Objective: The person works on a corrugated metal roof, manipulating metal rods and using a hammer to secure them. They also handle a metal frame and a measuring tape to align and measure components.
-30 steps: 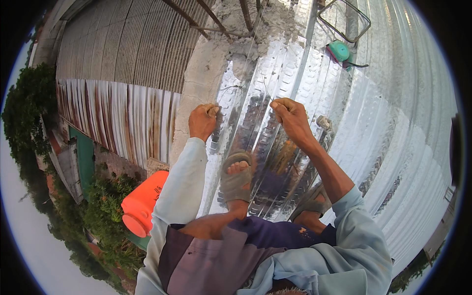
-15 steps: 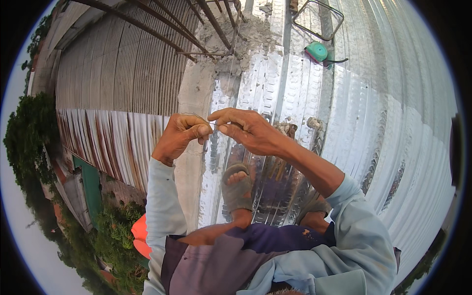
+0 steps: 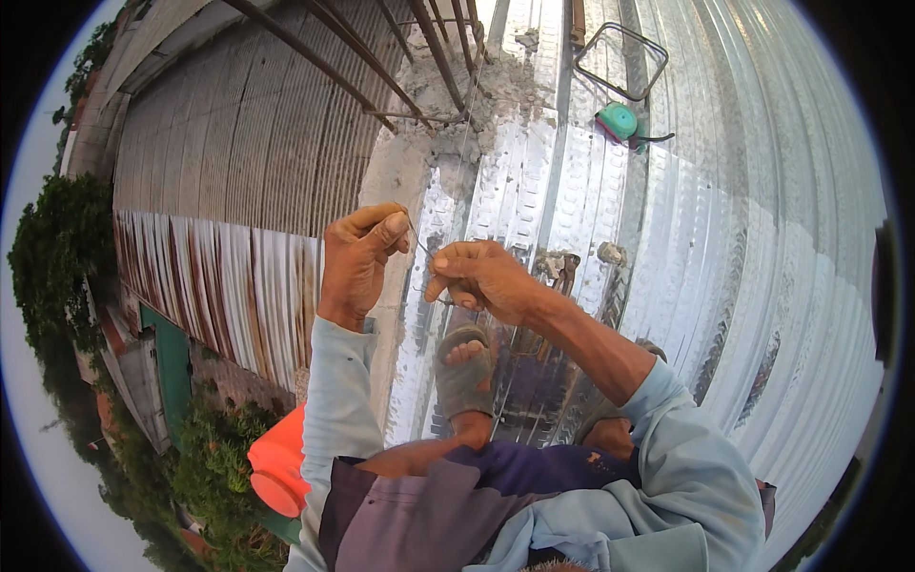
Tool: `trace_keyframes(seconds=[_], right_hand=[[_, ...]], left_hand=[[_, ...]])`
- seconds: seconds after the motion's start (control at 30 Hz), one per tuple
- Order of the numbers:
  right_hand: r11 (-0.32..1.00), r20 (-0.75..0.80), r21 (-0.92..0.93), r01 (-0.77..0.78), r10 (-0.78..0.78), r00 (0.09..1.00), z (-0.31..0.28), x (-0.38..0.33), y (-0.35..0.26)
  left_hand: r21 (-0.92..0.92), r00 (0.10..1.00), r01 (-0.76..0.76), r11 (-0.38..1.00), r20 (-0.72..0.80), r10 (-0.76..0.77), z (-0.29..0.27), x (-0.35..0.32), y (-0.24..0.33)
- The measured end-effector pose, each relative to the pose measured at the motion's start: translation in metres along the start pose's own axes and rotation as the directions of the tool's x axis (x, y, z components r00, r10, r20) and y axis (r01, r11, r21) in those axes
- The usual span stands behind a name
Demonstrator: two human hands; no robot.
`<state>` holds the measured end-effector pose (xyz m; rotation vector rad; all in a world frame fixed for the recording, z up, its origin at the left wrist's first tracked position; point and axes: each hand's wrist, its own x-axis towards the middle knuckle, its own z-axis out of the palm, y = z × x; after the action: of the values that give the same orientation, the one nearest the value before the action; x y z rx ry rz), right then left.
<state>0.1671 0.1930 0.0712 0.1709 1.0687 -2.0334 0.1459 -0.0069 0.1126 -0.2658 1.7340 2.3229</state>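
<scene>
A thin dark wire (image 3: 418,234) runs slantwise between my two hands, above the metal decking (image 3: 519,181). My left hand (image 3: 360,255) pinches its upper end between thumb and forefinger. Lower and to the right, my right hand (image 3: 488,278) grips the wire between thumb and fingers, and a short loose end shows below those fingers. Just beyond the hands, a fine straight line (image 3: 464,172) stretches up toward the rebar. How much wire lies inside either hand is hidden.
Upright rusty rebar (image 3: 434,52) rises from rough concrete ahead. On the decking lie a green tape measure (image 3: 618,121) and a bent metal frame (image 3: 621,59). My sandalled foot (image 3: 464,372) stands below the hands. To the left, beyond the slab edge, are corrugated roofs (image 3: 219,286) and an orange object (image 3: 278,462).
My left hand has lifted and turned slightly upward. My right hand has moved down and curled its fingers in, so the wire now slants between them over a longer gap.
</scene>
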Motion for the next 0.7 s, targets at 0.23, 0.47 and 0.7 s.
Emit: trace_keyframes(seconds=[0.23,0.47,0.7], right_hand=[[0.963,-0.121,-0.269,0.033,-0.068,0.990,0.000,-0.001,0.000],[0.880,-0.169,-0.464,0.104,-0.203,0.964,-0.001,-0.005,-0.004],[0.755,-0.172,-0.634,0.168,-0.349,0.921,0.001,-0.009,0.000]], left_hand=[[0.226,0.991,-0.022,0.974,-0.127,0.052,0.002,0.000,-0.002],[-0.258,0.998,0.014,0.966,-0.048,-0.027,-0.002,0.002,-0.017],[-0.738,0.994,0.094,0.668,0.035,-0.101,0.011,0.003,-0.047]])
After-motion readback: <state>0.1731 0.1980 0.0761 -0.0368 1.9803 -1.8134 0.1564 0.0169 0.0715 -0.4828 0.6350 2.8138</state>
